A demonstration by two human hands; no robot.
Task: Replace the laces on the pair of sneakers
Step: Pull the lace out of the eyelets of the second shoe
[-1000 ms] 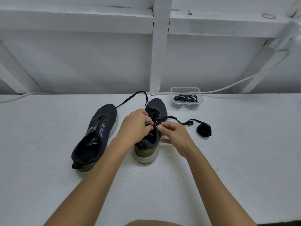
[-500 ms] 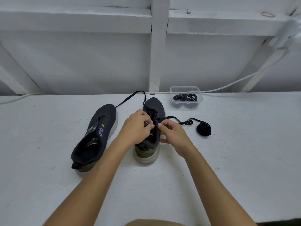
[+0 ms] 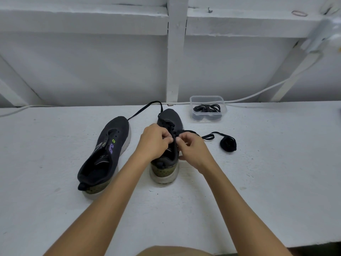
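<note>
Both hands are working over the right sneaker [image 3: 167,163]: left hand [image 3: 154,140] and right hand [image 3: 191,147] are pinching its black lace [image 3: 207,136] with curled fingers; the unlaced left sneaker [image 3: 105,154] is lying just left of it

Matt cloth shoes and laces on a rough painted bench

The bench [image 3: 258,172] is white-painted, rough and chalky, as is the wall [image 3: 92,71] at 12 o'clock. Both sneakers, the left sneaker [image 3: 108,150] at 9 o'clock and the right sneaker [image 3: 168,117] at centre, have dark matt knit cloth uppers and dull rubbery olive heels. The lace [image 3: 145,108] and the coiled lace [image 3: 228,144] at 3 o'clock are flat black woven cloth. The tub [image 3: 208,98] at 1 o'clock is clear, smooth, slightly glossy plastic.
</note>
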